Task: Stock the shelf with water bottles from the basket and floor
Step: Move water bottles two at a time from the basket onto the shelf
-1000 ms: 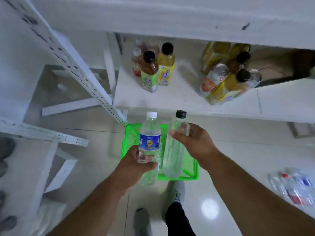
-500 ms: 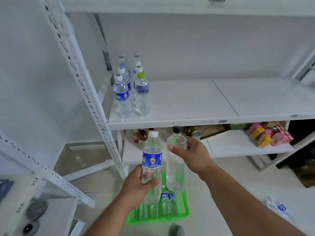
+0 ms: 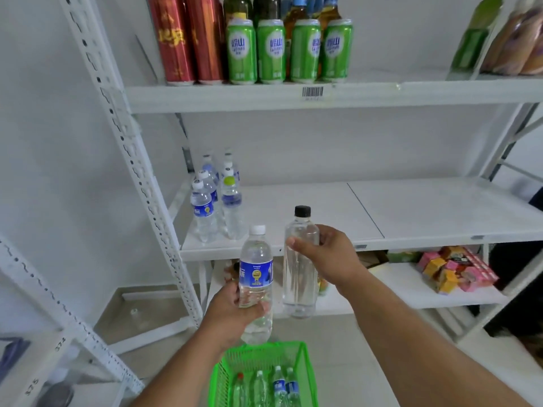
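Each hand, left (image 3: 232,311) and right (image 3: 329,257), grips a bottle upright; I'd stand both on the shelf (image 3: 293,201) just ahead, beside the row (image 3: 214,201).

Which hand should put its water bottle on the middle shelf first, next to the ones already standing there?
Probably the left hand. Its blue-labelled bottle is nearer the water bottles on the shelf; the right hand, holding the black-capped bottle, would have to cross over.

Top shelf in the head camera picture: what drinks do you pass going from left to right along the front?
Two red cans → four green cans → a green pouch → bagged bread.
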